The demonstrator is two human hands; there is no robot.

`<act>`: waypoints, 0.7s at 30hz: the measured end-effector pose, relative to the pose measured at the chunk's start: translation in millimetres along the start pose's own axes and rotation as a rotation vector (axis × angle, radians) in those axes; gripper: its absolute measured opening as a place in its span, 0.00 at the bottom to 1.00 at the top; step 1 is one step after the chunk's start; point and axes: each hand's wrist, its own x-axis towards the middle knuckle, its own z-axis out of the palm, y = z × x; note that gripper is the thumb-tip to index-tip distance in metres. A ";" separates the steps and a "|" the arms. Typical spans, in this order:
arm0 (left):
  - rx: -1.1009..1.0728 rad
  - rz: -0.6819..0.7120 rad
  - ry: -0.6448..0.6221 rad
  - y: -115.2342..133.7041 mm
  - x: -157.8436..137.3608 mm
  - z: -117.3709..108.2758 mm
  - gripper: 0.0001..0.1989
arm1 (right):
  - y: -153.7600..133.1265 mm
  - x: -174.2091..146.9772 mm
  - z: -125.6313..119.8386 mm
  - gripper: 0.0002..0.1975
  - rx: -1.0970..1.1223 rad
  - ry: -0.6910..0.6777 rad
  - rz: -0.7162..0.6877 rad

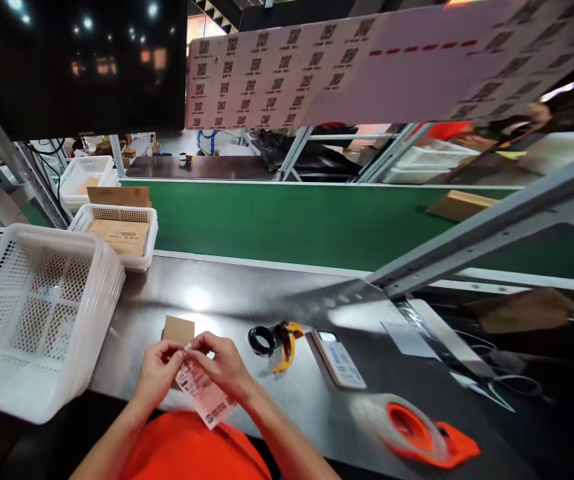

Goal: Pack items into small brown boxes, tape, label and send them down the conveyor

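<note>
My left hand (157, 371) and my right hand (225, 363) meet close to my body, just over the front of the metal table. Fingertips of both hands pinch the top edge of a printed paper label (205, 395), which hangs tilted below them. Black print and a code show on its white face. Right behind my hands lies a small brown cardboard box (179, 329), partly covered by my fingers. Off to the right of my right hand is a yellow and black tool with a ring (287, 341), perhaps a small tape dispenser.
White plastic baskets (109, 293) are stacked at left; a smaller basket (151, 243) holds brown cardboard. Right of centre lie a phone (343, 361), an orange tape dispenser (459, 445) and scissors (499, 393). A green conveyor (287, 223) runs behind a slanted metal post (467, 230), carrying a carton (459, 205).
</note>
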 end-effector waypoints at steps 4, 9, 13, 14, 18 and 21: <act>-0.011 0.015 0.014 -3.6 -0.6 -0.3 0.22 | -1.0 -5.2 -2.3 0.10 -0.070 -0.044 -0.074; 0.047 0.047 -0.047 -0.7 0.3 -2.5 0.20 | 0.7 -7.7 -2.7 0.12 -0.135 -0.059 -0.127; 0.147 0.143 -0.033 3.1 1.0 -3.0 0.14 | 4.7 -7.9 -3.0 0.13 -0.198 -0.078 -0.208; 0.160 0.149 -0.024 3.4 0.9 -3.0 0.13 | 6.0 -8.0 -3.0 0.13 -0.219 -0.080 -0.232; 0.176 0.139 0.000 -1.2 0.3 -3.2 0.13 | 12.8 -8.4 -1.5 0.15 -0.361 -0.091 -0.342; 0.126 0.035 0.014 -10.7 0.2 -3.0 0.16 | 16.4 -9.6 1.1 0.16 -0.460 -0.114 -0.373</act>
